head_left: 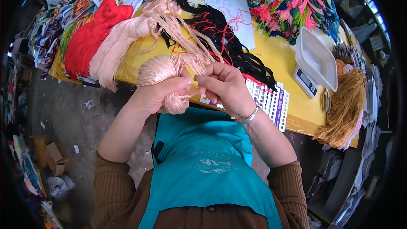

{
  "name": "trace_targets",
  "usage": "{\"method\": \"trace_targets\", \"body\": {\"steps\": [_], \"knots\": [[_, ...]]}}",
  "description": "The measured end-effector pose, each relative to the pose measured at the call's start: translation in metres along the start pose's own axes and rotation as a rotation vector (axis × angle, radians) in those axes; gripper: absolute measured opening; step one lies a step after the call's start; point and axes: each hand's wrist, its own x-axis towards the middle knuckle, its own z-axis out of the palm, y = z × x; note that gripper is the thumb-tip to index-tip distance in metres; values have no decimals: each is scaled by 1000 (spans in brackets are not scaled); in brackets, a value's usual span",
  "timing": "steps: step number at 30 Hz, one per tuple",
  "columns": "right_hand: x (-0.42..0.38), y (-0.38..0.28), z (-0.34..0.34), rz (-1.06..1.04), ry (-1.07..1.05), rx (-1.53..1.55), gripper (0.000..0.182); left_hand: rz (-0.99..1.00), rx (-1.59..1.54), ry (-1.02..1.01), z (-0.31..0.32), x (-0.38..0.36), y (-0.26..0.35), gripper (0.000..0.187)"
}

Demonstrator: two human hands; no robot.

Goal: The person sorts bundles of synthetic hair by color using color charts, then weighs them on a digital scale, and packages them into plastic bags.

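Observation:
A thick bundle of pale peach thread (159,71) hangs over the front edge of the yellow table. My left hand (168,88) is wrapped round its right part, thumb on top. Just to the right, my right hand (221,82) pinches strands of the same thread between thumb and fingers, close to the left thumb. Loose peach strands (186,36) run from the bundle up across the table. Black thread (237,46) with red strands lies beyond my right hand. White cards with rows of holes (271,101) lie right of that hand at the table edge.
Red thread (97,38) and pink thread (125,44) drape over the left edge of the table (282,59). A white tray on a scale (316,59) stands at the right, beside brown thread (345,106). Multicoloured thread (288,4) and a paper sheet (231,12) lie at the back.

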Motion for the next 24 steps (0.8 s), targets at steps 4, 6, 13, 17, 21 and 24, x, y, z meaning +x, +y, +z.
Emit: {"method": "trace_targets", "body": {"steps": [4,6,13,17,21,24], "knots": [[-3,-13,4,82,-61,88,10,73,77,84,2,-3,7,43],[-2,-12,7,66,-51,76,9,68,40,69,5,-2,7,43],[3,-1,14,-124,32,-64,7,141,10,173,11,4,-4,44],[7,3,10,-117,98,20,7,144,52,142,16,4,1,43],[10,0,6,14,-2,370,8,139,14,31,-10,9,-7,43],[10,-3,3,46,-74,344,10,22,-130,101,-6,1,1,43]]}}
